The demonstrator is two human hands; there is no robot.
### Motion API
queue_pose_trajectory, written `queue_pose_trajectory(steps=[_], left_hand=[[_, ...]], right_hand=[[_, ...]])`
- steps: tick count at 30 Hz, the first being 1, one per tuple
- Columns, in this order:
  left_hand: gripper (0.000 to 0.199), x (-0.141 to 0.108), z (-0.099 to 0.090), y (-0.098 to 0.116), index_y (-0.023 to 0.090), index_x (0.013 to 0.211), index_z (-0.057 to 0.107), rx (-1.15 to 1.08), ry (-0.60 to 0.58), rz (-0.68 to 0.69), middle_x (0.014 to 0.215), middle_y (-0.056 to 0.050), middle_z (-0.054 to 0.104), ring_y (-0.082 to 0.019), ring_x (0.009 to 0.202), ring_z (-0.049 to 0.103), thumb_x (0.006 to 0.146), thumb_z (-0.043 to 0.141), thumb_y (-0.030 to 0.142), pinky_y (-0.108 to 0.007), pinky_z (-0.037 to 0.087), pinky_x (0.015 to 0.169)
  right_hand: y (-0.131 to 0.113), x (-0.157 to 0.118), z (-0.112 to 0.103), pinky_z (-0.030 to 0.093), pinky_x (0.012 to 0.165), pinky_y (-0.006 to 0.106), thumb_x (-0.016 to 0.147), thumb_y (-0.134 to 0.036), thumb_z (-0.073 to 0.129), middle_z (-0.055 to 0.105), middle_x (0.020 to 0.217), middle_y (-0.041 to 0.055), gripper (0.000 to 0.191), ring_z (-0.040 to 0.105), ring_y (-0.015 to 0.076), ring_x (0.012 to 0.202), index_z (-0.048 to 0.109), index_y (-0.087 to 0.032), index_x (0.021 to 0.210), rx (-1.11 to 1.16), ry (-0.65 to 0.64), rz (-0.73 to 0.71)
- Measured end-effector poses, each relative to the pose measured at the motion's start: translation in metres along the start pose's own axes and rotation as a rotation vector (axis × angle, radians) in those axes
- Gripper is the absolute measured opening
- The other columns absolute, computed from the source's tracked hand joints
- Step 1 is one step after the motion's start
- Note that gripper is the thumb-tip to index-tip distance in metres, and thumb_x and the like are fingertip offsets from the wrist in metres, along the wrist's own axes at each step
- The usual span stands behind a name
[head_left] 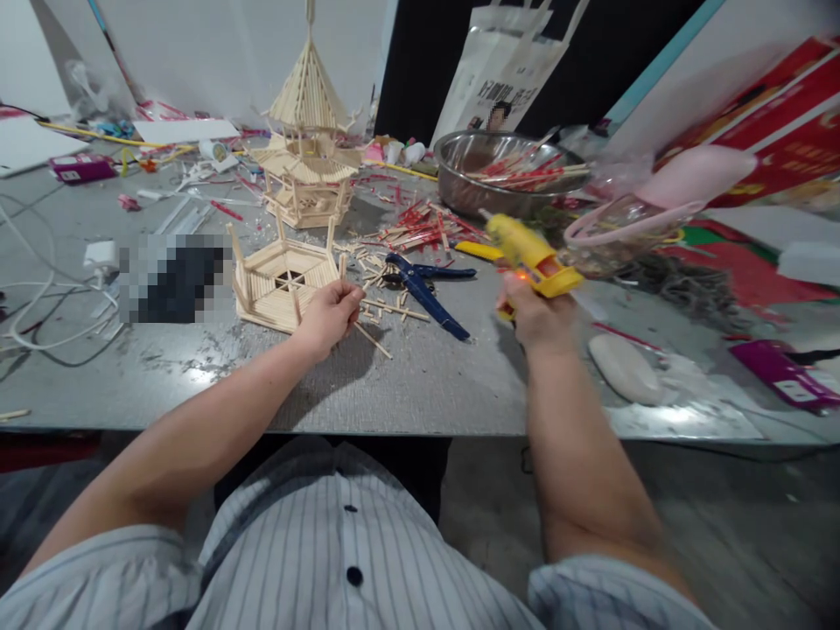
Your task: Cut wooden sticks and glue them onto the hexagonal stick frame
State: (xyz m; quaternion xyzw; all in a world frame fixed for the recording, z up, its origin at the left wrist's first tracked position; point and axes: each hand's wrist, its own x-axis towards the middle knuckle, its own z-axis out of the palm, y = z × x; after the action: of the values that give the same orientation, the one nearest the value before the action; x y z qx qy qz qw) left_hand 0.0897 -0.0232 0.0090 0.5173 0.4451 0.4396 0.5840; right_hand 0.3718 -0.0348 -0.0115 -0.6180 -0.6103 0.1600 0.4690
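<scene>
My right hand [543,319] wraps glue gun [535,254], right of cutters [428,296]. My left hand [330,317], left of cutters by stick base [262,287], looks pinched; can't tell what it holds.

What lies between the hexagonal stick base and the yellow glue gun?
In the head view, rightward from the base: the left grip at its edge, short loose sticks, blue-handled cutters, then a partly hidden yellow item.
</scene>
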Motion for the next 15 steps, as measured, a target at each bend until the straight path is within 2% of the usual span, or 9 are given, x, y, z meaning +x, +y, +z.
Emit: queue_pose_trajectory(steps=[1, 2, 7, 10, 15], left_hand=[[0.024, 0.0, 0.0, 0.0, 0.017, 0.069, 0.045, 0.003, 0.002, -0.003, 0.04, 0.01, 0.04, -0.002, 0.029, 0.029, 0.092, 0.047, 0.012, -0.017, 0.018, 0.032], [0.024, 0.0, 0.0, 0.0, 0.017, 0.069, 0.045, 0.008, 0.003, -0.003, 0.04, 0.01, 0.04, -0.002, 0.029, 0.029, 0.092, 0.047, 0.012, -0.017, 0.018, 0.033], [0.026, 0.001, 0.002, -0.001, 0.017, 0.067, 0.045, 0.067, 0.004, 0.008, 0.04, 0.01, 0.039, -0.002, 0.029, 0.029, 0.092, 0.047, 0.013, -0.016, 0.018, 0.033], [0.025, 0.001, 0.002, -0.002, 0.017, 0.067, 0.045, 0.081, -0.001, -0.002, 0.042, 0.009, 0.041, -0.002, 0.029, 0.031, 0.092, 0.047, 0.014, -0.017, 0.02, 0.034], [0.022, 0.002, 0.003, -0.004, 0.018, 0.07, 0.045, 0.085, 0.001, 0.0, 0.042, 0.009, 0.041, -0.003, 0.03, 0.031, 0.091, 0.047, 0.013, -0.017, 0.021, 0.035]], right_hand=[[-0.006, -0.006, 0.007, 0.041, 0.057, 0.034, 0.081, -0.049, 0.051, 0.062, 0.084, 0.0085, 0.032, 0.049, 0.0156, 0.056, 0.057, -0.022, 0.095, 0.096, 0.034, 0.037], [-0.013, -0.011, 0.014, 0.04, 0.055, 0.033, 0.077, -0.049, 0.059, 0.062, 0.078, 0.0048, 0.028, 0.047, 0.0138, 0.052, 0.06, -0.023, 0.087, 0.176, -0.007, 0.052], [-0.033, -0.027, 0.03, 0.037, 0.054, 0.031, 0.076, -0.045, 0.067, 0.061, 0.071, 0.0008, 0.022, 0.047, 0.0135, 0.054, 0.067, -0.024, 0.084, 0.248, -0.332, -0.014], [-0.037, -0.028, 0.031, 0.037, 0.056, 0.031, 0.075, -0.045, 0.069, 0.06, 0.072, 0.0013, 0.022, 0.047, 0.0146, 0.058, 0.068, -0.025, 0.085, 0.259, -0.371, -0.029], [-0.046, -0.029, 0.033, 0.035, 0.053, 0.031, 0.073, -0.052, 0.07, 0.05, 0.061, -0.0002, 0.027, 0.043, 0.015, 0.056, 0.065, -0.025, 0.073, 0.232, -0.388, -0.045]])
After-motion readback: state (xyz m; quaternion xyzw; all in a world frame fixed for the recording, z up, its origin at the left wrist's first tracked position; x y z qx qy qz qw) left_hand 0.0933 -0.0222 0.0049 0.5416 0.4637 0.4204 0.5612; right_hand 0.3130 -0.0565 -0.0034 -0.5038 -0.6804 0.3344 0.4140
